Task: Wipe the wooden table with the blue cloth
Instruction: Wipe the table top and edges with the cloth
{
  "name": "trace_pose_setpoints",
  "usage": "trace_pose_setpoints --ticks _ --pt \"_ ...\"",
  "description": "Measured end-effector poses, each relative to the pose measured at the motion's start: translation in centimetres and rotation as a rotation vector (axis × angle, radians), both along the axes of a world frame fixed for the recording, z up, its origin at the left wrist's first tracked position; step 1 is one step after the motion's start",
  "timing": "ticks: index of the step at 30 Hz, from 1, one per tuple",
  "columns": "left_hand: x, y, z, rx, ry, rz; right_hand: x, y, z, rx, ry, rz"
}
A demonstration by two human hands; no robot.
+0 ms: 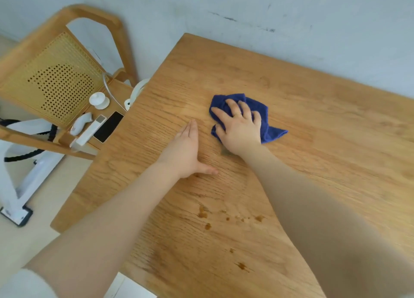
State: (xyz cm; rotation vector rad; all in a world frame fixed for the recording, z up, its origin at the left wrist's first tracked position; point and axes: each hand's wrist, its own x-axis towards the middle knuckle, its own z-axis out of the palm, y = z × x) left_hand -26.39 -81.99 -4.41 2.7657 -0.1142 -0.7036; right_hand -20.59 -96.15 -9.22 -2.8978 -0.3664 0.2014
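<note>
- A head-worn camera looks down at a wooden surface, light oak in colour with visible grain, set against a pale grey wall.
- A blue cloth lies crumpled on the surface, roughly in its middle and nearer the wall than the person.
- The right hand lies flat on top of the blue cloth with fingers spread, pressing it down rather than closing around it; a thin ring shows on one finger.
- One corner of the blue cloth sticks out from under the hand, on the side away from the left hand.
- The left hand rests just beside the blue cloth, palm down on the bare wood, fingers straight and together, thumb spread out to the side; it holds nothing.
- Both forearms are bare and reach in from the bottom edge of the view.
- Several small brown stains dot the wood well on the person's side of the blue cloth, between the two forearms; one more dark mark lies closer still to the person.
- Beyond the surface's edge, on the left hand's side of the blue cloth, stands a wooden chair with a woven cane back.
- On the chair seat lie a black phone, a slim white remote, a small white controller and a round white lid.
- A white frame with black cords stands on the floor beside the chair.
</note>
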Motion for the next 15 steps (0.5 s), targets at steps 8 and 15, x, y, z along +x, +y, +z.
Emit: trace_pose_setpoints --ticks 8,15 --pt "1.2 7.7 0.6 0.104 -0.028 -0.17 -6.7 5.2 -0.7 0.03 -0.059 0.178" --pt "2.4 12.9 0.5 0.077 -0.004 -0.228 -0.3 5.4 -0.5 -0.005 -0.041 -0.072"
